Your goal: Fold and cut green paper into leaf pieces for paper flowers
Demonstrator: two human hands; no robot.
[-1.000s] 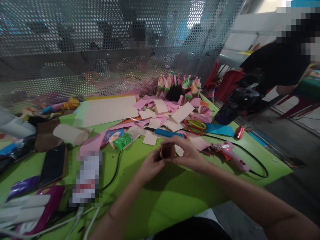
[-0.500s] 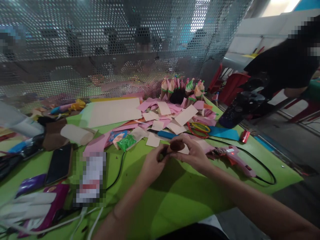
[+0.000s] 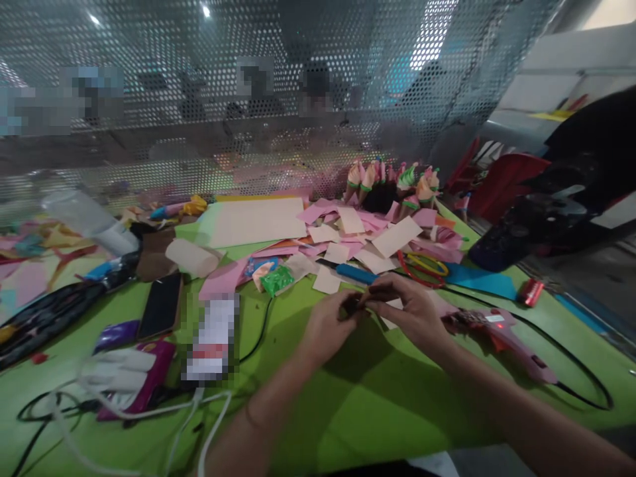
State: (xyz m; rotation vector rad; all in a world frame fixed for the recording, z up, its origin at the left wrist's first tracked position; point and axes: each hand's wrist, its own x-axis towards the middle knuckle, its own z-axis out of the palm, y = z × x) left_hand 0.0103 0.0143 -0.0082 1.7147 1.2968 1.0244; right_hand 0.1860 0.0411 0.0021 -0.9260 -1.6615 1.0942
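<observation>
Between my hands, above the green table [image 3: 318, 411], is a small brown paper roll [image 3: 352, 303], mostly covered by my fingers. My left hand [image 3: 328, 329] curls round it from the left. My right hand [image 3: 410, 308] pinches at its right side, thumb and fingers close together. Just beyond the fingers lies a blue-handled cutter [image 3: 355, 273] among cream and pink paper pieces [image 3: 396, 236]. To the right of my right hand a pink glue gun [image 3: 514, 336] rests on its side, a small red light showing on it.
Paper ice-cream cones [image 3: 407, 177] stand at the back. Scissors with red and yellow handles [image 3: 432, 265], a blue sheet [image 3: 481, 281] and a red battery [image 3: 530, 292] lie to the right. Leftward are a phone [image 3: 159, 308], a white roll [image 3: 191, 258] and loose white cables [image 3: 183, 407].
The view has swung left, so things sit further right. The brown roll has turned in my hands; its round end, visible before, is now mostly covered by fingers.
</observation>
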